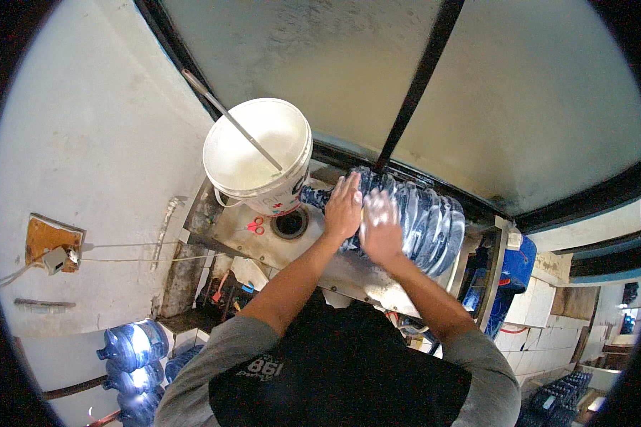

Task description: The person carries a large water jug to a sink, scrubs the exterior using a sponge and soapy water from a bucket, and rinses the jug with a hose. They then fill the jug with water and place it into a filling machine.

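Note:
A large blue plastic water jug (430, 224), streaked with white suds, lies on its side on the metal counter, its neck towards the bucket. My left hand (343, 208) lies with fingers together against the jug near its shoulder. Beside it, my right hand (380, 227) is on the jug too, blurred and covered with white foam; whether something is under the palm cannot be made out. Left of the jug stands a white plastic bucket (299, 184), with a long-handled metal tool (240, 128) leaning in it. Red-handled scissors (256, 226) lie by a round drain hole (290, 223).
Behind the counter (299, 245) rise black-framed glass panes (342, 69). A cable (155, 260) runs from the left wall to the counter. Several blue jugs (136, 347) are stacked at lower left. A blue container (519, 264) stands right of the counter.

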`<state>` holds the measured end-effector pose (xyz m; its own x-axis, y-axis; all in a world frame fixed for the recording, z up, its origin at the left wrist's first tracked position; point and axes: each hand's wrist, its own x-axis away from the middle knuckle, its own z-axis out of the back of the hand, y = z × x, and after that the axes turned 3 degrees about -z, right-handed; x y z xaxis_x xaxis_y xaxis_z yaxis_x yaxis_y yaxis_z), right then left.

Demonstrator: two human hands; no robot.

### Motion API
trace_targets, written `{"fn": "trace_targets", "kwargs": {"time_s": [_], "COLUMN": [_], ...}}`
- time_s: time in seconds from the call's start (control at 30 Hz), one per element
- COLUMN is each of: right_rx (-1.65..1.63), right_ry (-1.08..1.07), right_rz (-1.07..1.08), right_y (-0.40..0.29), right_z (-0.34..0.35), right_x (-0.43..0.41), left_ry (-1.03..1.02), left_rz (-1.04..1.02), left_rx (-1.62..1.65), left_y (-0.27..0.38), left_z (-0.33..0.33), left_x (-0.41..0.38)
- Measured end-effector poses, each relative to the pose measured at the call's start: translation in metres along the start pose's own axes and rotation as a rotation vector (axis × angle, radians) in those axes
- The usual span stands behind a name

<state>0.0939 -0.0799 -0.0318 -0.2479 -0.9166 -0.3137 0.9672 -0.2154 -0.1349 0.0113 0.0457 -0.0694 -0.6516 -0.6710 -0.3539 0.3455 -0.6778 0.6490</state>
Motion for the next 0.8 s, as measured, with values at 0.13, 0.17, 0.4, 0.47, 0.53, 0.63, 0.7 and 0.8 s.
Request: {"fn": "trace_targets", "kwargs": {"time_s": [0.13, 0.17, 0.4, 0.47, 0.53, 0.63, 0.7, 0.8], "right_rx": [-0.096, -0.07, -0.02, 0.075, 0.048, 0.066, -0.024, 0.313], "right_ry": [-0.59, -0.663, -0.107, 0.122, 0.108, 0.166, 0.002, 0.075], "right_rz": [-0.354, -0.334, -0.207, 0.053, 0.131, -0.075, -0.447, -0.635], "right_y": [0.086, 0.117, 0.001, -0.006, -0.007, 0.024, 0.043, 0.107], "right_z": [-0.044, -0.067, -0.006, -0.014, 0.003, -0.014, 0.016, 0.02], "right_x": [-0.12, -0.131, -0.049, 0.011, 0.038, 0.036, 0.005, 0.0], "left_ry": [0.048, 0.045, 0.014, 0.011, 0.019, 0.033, 0.025, -0.007], "left_rz": [-0.065, -0.1, 0.053, 0.038, 0.038, 0.029, -0.023, -0.099], "left_rx": [0.012, 0.025, 0.069, 0.027, 0.01, 0.002, 0.009, 0.122], "left_y": [0.01, 0.016, -0.001, 0.001, 0.009, 0.02, 0.011, 0.017], "left_z": [0.001, -0.001, 0.001, 0.001, 0.004, 0.006, 0.007, 0.024], "left_x": [0.005, 0.006, -0.004, -0.005, -0.003, 0.004, 0.013, 0.032]}}
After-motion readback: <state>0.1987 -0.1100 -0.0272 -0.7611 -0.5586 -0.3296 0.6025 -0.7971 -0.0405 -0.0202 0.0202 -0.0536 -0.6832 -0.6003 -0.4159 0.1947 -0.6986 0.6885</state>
